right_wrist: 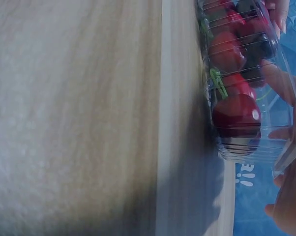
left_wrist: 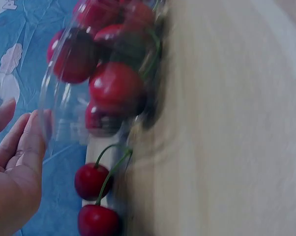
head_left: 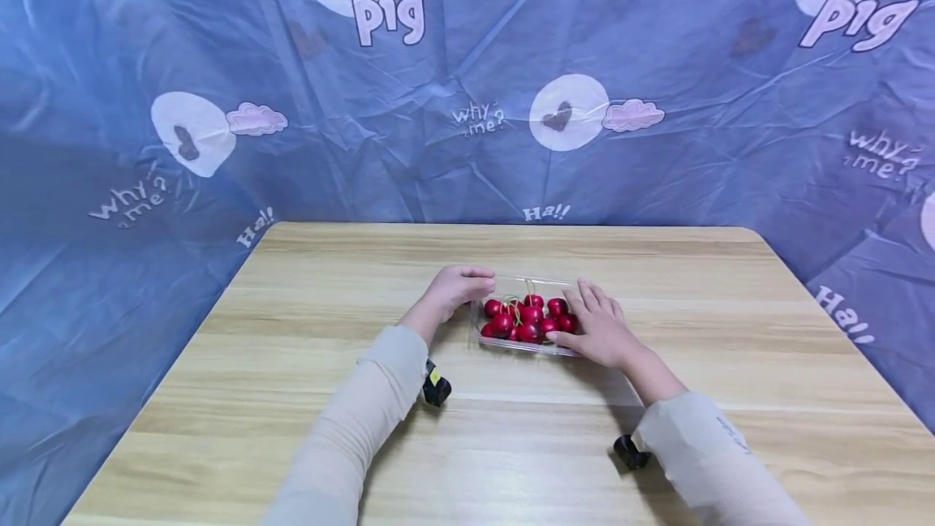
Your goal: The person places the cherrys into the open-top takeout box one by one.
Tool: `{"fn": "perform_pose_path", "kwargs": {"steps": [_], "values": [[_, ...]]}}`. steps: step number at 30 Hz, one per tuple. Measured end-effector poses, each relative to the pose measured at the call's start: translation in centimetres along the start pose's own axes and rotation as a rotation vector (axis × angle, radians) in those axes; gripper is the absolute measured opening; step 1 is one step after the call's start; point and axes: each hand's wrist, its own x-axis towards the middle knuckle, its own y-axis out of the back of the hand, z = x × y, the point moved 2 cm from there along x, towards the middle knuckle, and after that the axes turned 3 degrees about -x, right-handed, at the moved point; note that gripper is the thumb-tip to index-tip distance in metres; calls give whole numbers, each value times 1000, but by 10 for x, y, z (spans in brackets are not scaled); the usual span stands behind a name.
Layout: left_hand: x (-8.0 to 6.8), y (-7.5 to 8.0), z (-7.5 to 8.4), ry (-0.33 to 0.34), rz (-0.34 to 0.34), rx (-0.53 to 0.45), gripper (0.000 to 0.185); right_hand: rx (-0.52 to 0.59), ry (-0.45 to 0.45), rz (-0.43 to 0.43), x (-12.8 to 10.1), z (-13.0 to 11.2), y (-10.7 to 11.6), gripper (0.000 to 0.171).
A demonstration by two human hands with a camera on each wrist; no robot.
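Note:
A clear plastic box (head_left: 529, 349) filled with red cherries (head_left: 531, 315) sits on the wooden table. At its left end is my left hand (head_left: 456, 289), its extended fingers against the clear wall and its thumb held apart in the left wrist view. Two stemmed cherries (left_wrist: 92, 181) lie outside the box below this hand; in the head view the hand mostly hides them. My right hand (head_left: 601, 329) rests over the box's right end, fingers spread and thumb near the front rim. Part of that hand shows through the plastic in the right wrist view.
The light wooden table (head_left: 292, 396) reaches back to a blue printed cloth (head_left: 438, 169), which also hangs along both sides. A black wrist camera (head_left: 436, 386) is strapped below the left sleeve, another (head_left: 631, 453) below the right sleeve.

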Motion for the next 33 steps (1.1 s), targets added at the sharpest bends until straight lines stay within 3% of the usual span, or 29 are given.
{"fn": "perform_pose_path", "kwargs": {"steps": [9, 17, 23, 33], "values": [[6, 21, 9, -9, 44, -50, 32, 2, 2, 1, 1, -2, 0, 78], [9, 34, 4, 16, 63, -60, 33, 4, 5, -4, -2, 0, 2, 83], [7, 36, -4, 35, 73, -28, 34, 4, -1, -6, -3, 2, 1, 82], [-3, 36, -20, 71, 84, -110, 28, -1, -6, -2, -4, 5, -1, 82]]}}
